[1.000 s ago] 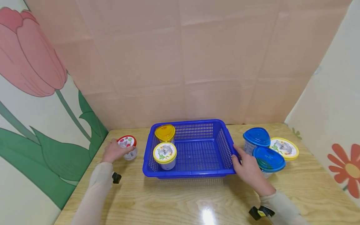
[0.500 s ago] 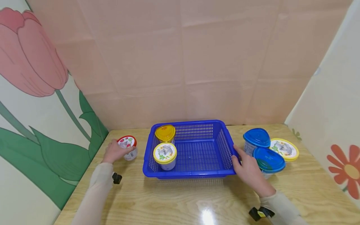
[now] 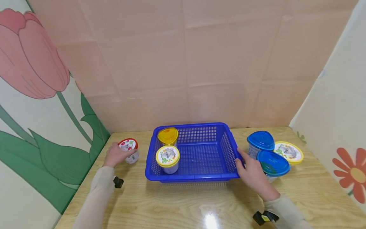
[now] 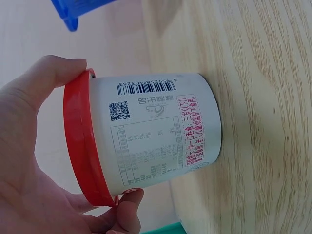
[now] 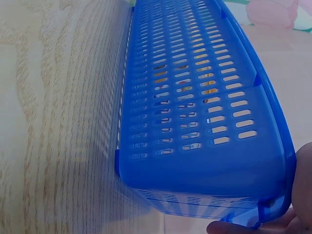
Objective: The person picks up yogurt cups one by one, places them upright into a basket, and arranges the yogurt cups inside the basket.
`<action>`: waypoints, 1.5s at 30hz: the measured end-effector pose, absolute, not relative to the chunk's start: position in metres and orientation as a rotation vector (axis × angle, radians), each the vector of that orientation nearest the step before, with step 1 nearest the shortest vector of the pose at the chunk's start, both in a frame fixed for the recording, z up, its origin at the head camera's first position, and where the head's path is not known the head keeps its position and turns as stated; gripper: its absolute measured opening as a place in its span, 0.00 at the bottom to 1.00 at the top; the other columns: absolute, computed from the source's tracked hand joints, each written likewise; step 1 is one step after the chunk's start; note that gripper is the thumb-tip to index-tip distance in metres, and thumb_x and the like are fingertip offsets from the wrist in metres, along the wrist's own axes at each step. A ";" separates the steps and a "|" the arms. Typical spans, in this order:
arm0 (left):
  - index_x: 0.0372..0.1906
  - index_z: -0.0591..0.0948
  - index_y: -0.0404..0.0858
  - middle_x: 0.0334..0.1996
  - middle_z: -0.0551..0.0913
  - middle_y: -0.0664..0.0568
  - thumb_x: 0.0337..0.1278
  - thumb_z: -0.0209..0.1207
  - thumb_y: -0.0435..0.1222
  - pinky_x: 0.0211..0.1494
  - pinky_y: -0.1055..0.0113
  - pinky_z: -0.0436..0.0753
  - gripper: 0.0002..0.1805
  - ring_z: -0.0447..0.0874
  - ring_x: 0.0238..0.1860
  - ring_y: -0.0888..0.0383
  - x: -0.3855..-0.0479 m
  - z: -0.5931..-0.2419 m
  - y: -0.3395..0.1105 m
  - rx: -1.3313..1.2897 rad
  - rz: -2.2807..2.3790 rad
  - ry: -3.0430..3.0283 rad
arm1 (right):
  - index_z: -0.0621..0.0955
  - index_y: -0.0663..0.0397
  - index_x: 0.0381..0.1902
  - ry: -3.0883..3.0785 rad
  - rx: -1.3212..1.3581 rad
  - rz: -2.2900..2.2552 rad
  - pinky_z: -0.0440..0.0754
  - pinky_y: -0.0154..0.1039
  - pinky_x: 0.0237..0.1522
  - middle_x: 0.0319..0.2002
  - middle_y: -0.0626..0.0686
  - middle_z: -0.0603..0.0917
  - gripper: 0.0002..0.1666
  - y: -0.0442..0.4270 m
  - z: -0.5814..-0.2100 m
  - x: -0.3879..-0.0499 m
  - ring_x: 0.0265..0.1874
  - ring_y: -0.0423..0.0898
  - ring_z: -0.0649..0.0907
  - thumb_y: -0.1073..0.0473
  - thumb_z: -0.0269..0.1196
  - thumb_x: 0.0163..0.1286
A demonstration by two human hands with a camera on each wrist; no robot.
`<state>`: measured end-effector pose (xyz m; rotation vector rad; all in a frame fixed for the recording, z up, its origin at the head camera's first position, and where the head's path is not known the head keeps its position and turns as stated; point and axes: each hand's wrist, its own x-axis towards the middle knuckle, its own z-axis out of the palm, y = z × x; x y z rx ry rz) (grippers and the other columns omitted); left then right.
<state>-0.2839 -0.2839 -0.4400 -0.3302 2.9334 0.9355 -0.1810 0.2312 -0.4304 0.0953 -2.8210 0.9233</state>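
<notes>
At the table's left, my left hand (image 3: 115, 155) grips a white tub (image 3: 132, 157) by its red lid; the left wrist view has thumb and fingers on either side of the red rim (image 4: 85, 141), the tub (image 4: 151, 131) standing on the wood. My right hand (image 3: 252, 173) holds the right rim of the blue basket (image 3: 197, 176), thumb inside and fingers over the edge. In the right wrist view the basket's side (image 5: 195, 161) fills the middle, with part of the hand (image 5: 297, 204) at its rim. Inside the basket, at its left, are a yellow-lidded tub (image 3: 167, 156) and an orange-yellow-lidded one (image 3: 168, 135).
Right of the basket stand two blue-lidded tubs (image 3: 260, 140) (image 3: 273, 163) and a tub with a yellow-rimmed white lid (image 3: 288, 152), close together. A pink-beige covering (image 3: 186, 63) hangs behind the wooden table (image 3: 171, 206), and patterned panels flank both sides.
The red-lidded tub and my left hand have shifted very slightly to the left. My right hand keeps its hold on the basket, which stays in place.
</notes>
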 end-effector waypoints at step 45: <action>0.65 0.62 0.27 0.54 0.73 0.35 0.47 0.67 0.66 0.51 0.48 0.80 0.56 0.75 0.51 0.41 -0.262 -0.398 -0.261 -0.172 1.018 3.111 | 0.64 0.70 0.73 -2.822 0.098 0.939 0.84 0.58 0.46 0.61 0.75 0.75 0.32 0.230 -0.430 -0.178 0.42 0.58 0.84 0.58 0.52 0.77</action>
